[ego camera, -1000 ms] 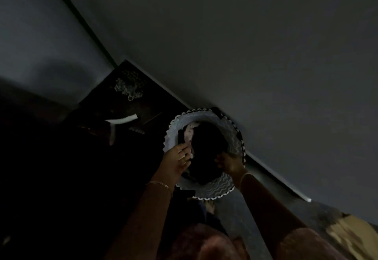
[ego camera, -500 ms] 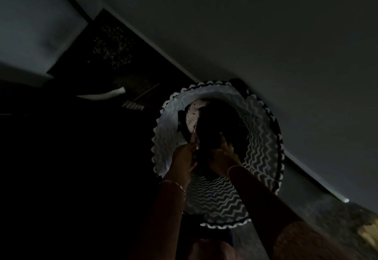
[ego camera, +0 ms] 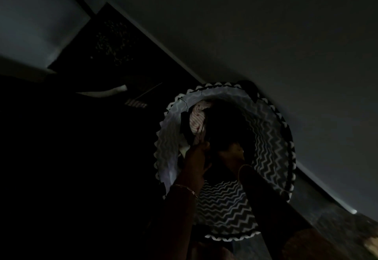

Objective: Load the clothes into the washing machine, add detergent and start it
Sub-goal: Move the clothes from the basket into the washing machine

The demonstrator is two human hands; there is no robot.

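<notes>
- We look down into a round laundry basket [ego camera: 272, 157] with a black-and-white zigzag pattern on its wall and a scalloped rim; it stands on the floor [ego camera: 327, 225], close against a pale wall [ego camera: 266, 34].
- The scene is very dim, so we can make out little fine detail.
- Inside the basket lie the clothes: a large dark garment [ego camera: 227, 128] fills the middle, and a pale striped piece [ego camera: 197, 119] shows at its far left edge, beside the basket's inner wall.
- Our left hand [ego camera: 197, 157] reaches in over the near-left rim, fingers drawn together around a fold where the striped piece and the dark garment meet; which of the two it actually grips, we cannot tell.
- A thin chain bracelet [ego camera: 187, 189] sits on the left wrist, just above the rim.
- Our right hand [ego camera: 232, 154] is down in the basket just beside the left, curled into the dark garment; the cloth hides its fingertips, so we cannot tell how firm the hold is.
- Both forearms cross the near side of the basket, the right one covering part of the patterned wall.
- To the left, well apart from the basket, a pale curved strip [ego camera: 102, 92] lies in deep shadow; we cannot tell what it is.
</notes>
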